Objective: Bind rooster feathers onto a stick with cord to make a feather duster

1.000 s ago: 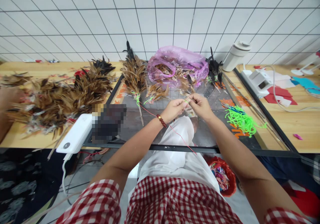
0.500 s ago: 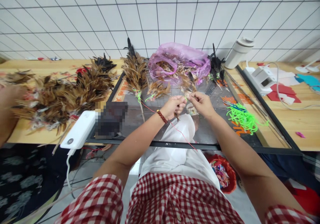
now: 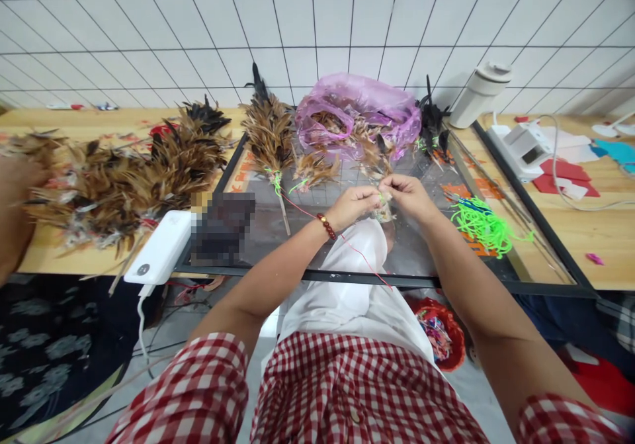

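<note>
My left hand (image 3: 358, 207) and my right hand (image 3: 409, 198) meet over the dark glass panel, both closed in a pinch. A short bit of green cord (image 3: 381, 198) shows between their fingertips; whatever else they grip there is too small to make out. Just beyond the fingers is a small bunch of brown feathers (image 3: 376, 157); I cannot tell whether it is attached to the cord. A roll-like object (image 3: 383, 214) lies partly hidden below the hands. Thin red string (image 3: 364, 259) runs past my left wrist and over the panel's front edge.
Several bound feather bunches (image 3: 270, 133) and a pink plastic bag (image 3: 357, 90) of feathers lie at the back. Green cords (image 3: 481, 229) are heaped on the right. Left are a feather pile (image 3: 133, 186), a white power bank (image 3: 161, 249) and another person's arm (image 3: 14, 212). A tumbler (image 3: 479, 96) stands back right.
Both my hands have shifted slightly right, away from the bound bunch on the left. My left fingers are straighter, and the feather tip under that hand no longer shows.
</note>
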The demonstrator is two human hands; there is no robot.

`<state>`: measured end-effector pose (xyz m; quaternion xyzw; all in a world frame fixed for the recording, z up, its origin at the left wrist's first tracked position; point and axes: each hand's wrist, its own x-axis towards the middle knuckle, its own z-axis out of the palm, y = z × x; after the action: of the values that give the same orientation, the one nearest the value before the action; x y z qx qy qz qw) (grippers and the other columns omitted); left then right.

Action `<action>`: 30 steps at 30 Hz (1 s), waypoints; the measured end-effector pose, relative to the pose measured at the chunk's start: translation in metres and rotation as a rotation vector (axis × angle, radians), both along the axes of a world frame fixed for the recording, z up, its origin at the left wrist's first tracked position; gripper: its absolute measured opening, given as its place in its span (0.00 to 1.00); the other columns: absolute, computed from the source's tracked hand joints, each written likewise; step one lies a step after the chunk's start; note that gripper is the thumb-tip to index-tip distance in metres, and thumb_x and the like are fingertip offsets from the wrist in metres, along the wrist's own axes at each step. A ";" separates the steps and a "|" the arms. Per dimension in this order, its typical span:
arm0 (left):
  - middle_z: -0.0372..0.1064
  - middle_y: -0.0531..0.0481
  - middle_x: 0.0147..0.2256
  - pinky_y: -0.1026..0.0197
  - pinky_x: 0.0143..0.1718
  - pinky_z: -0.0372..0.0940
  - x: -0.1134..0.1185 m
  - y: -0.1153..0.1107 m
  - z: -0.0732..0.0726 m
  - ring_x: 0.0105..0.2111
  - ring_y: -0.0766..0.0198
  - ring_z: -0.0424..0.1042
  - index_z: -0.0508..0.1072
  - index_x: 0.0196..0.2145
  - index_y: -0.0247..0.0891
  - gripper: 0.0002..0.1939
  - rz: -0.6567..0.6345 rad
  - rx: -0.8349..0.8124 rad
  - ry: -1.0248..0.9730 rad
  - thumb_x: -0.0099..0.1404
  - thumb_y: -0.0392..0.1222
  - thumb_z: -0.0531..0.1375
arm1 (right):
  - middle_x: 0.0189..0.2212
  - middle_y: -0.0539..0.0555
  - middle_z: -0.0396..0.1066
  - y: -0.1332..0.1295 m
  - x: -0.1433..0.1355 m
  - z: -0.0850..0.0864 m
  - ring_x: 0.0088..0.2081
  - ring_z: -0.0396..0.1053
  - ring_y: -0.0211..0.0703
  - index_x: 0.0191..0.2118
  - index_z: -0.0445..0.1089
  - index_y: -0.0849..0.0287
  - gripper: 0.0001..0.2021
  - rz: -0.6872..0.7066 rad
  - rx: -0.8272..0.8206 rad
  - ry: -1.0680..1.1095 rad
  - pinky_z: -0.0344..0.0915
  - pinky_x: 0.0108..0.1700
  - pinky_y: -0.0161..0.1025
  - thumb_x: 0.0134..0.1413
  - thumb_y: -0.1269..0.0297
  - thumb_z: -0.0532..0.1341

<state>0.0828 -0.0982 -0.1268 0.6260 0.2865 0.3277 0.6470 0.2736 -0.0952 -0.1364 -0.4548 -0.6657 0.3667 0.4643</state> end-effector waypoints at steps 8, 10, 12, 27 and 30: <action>0.58 0.58 0.20 0.64 0.32 0.50 -0.002 0.015 -0.006 0.25 0.70 0.55 0.69 0.22 0.36 0.14 0.437 0.119 0.169 0.67 0.36 0.63 | 0.25 0.52 0.69 -0.019 -0.013 0.006 0.30 0.65 0.43 0.30 0.74 0.55 0.20 0.027 0.314 -0.335 0.62 0.38 0.42 0.63 0.43 0.64; 0.59 0.57 0.20 0.63 0.33 0.49 -0.004 0.014 -0.007 0.26 0.68 0.57 0.69 0.21 0.37 0.16 0.402 0.269 0.297 0.67 0.34 0.63 | 0.31 0.56 0.72 -0.020 -0.013 0.008 0.35 0.69 0.46 0.32 0.75 0.54 0.17 -0.019 0.411 -0.348 0.65 0.41 0.44 0.65 0.47 0.62; 0.57 0.57 0.20 0.62 0.33 0.45 -0.005 0.009 -0.007 0.26 0.67 0.55 0.67 0.21 0.38 0.17 0.341 0.389 0.387 0.67 0.36 0.63 | 0.36 0.58 0.73 -0.019 -0.013 0.007 0.39 0.71 0.47 0.33 0.76 0.54 0.15 -0.077 0.468 -0.326 0.67 0.43 0.45 0.65 0.50 0.62; 0.53 0.58 0.20 0.66 0.29 0.51 0.004 0.013 -0.011 0.25 0.72 0.53 0.64 0.20 0.36 0.23 0.573 0.044 -0.047 0.70 0.43 0.65 | 0.23 0.47 0.66 -0.016 -0.033 0.007 0.24 0.55 0.32 0.30 0.73 0.58 0.32 -0.059 -0.245 0.251 0.51 0.27 0.36 0.34 0.32 0.77; 0.51 0.59 0.20 0.67 0.25 0.47 0.005 0.007 -0.003 0.22 0.75 0.49 0.63 0.19 0.35 0.22 0.534 -0.075 -0.096 0.70 0.36 0.63 | 0.20 0.47 0.65 -0.014 -0.038 0.001 0.22 0.54 0.31 0.26 0.71 0.58 0.30 -0.050 -0.322 0.283 0.49 0.26 0.36 0.31 0.37 0.79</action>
<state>0.0877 -0.0913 -0.1293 0.4876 0.4222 0.5054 0.5731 0.2361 -0.1093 -0.1350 -0.4835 -0.5152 0.5169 0.4833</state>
